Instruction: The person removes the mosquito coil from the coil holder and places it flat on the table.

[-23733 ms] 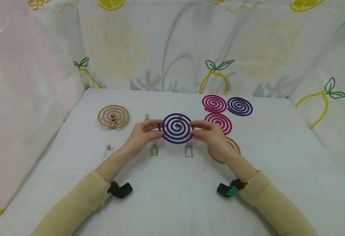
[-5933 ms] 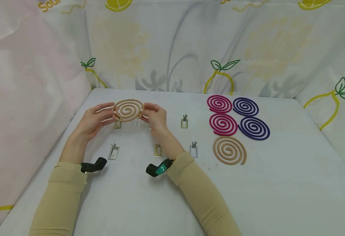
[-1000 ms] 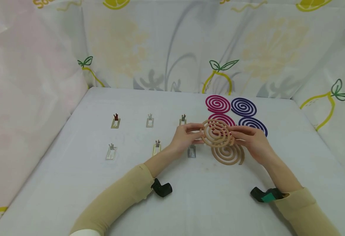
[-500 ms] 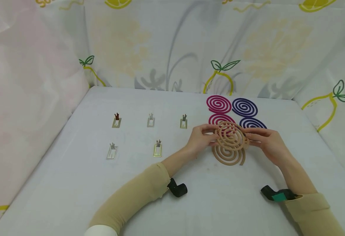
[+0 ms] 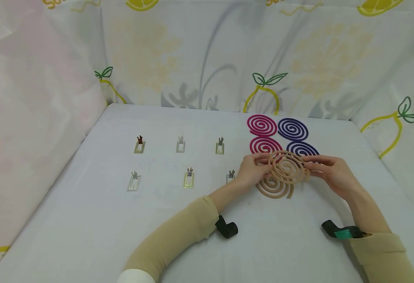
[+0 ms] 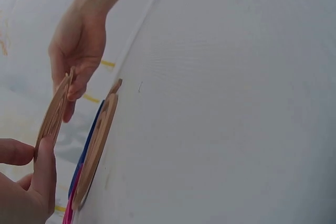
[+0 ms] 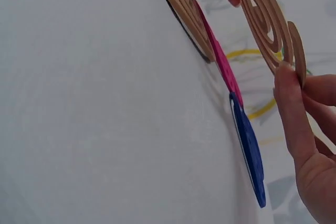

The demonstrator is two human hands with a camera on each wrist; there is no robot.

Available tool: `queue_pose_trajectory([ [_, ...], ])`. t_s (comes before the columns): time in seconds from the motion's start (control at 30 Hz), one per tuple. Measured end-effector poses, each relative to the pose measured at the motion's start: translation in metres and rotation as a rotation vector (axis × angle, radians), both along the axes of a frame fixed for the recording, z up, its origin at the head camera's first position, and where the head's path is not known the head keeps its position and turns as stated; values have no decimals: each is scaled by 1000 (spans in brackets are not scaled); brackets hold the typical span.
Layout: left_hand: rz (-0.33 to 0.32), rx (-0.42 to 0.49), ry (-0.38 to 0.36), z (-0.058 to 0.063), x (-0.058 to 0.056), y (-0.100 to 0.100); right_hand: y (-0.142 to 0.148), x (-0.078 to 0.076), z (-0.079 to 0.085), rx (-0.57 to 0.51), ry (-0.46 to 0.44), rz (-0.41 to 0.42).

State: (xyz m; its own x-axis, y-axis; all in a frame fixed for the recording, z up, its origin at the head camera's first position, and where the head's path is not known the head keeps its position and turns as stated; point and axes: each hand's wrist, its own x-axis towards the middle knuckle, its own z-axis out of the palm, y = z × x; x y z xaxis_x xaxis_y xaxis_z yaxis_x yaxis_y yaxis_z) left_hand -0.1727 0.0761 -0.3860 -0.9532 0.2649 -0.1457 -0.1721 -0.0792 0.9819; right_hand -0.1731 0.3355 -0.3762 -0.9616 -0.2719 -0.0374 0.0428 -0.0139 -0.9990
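Observation:
A tan mosquito coil (image 5: 287,181) is held raised between both hands, tilted, and overlaps a second tan mosquito coil (image 5: 275,195) lying on the table. My left hand (image 5: 252,171) pinches its left edge between thumb and fingers. At the opposite edge my right hand (image 5: 338,177) does the same, its thumb (image 7: 289,93) pressed to the rim in the right wrist view. From the left wrist, the held coil (image 6: 53,113) appears nearly edge-on, apart from the coils on the table. Behind it lie two pink coils (image 5: 261,135) and two dark purple coils (image 5: 293,139).
Several small metal coil stands with upright prongs sit in two rows on the left and middle, among them a back-left stand (image 5: 139,147) with reddish-brown prongs and a front-middle stand (image 5: 189,180). My left forearm passes in front of the front-right stand (image 5: 230,177). Patterned cloth (image 5: 207,55) walls the table.
Earlier the hands held a purple coil, now lying at right; then the tan coil was over the back-left stand. Over the last second both hands carry it rightward and slightly nearer.

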Motion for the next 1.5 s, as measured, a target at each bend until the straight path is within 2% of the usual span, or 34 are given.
queue_pose_trajectory([
  [0.23, 68, -67, 25, -2, 1, 17, 13, -1, -2, -19, 5, 17],
  [0.4, 125, -103, 12, -4, 1, 31, 21, -1, -3, -33, -26, -8],
  [0.6, 185, -105, 26, -5, 3, 45, 27, 1, -5, -52, -44, -30],
  [0.77, 215, -231, 72, -6, 5, 50, 33, 1, -9, -25, -42, -42],
  [0.93, 208, -372, 103, -6, 9, 51, 41, 1, -13, -28, -55, -67],
  [1.2, 130, -299, 70, -5, 16, 57, 51, 1, -18, -74, -64, -75],
  [1.3, 121, -291, 61, -5, 19, 60, 53, 3, -18, -49, -76, -86],
  [1.5, 56, -225, 53, -4, 24, 61, 59, 5, -18, 30, -85, -108],
])
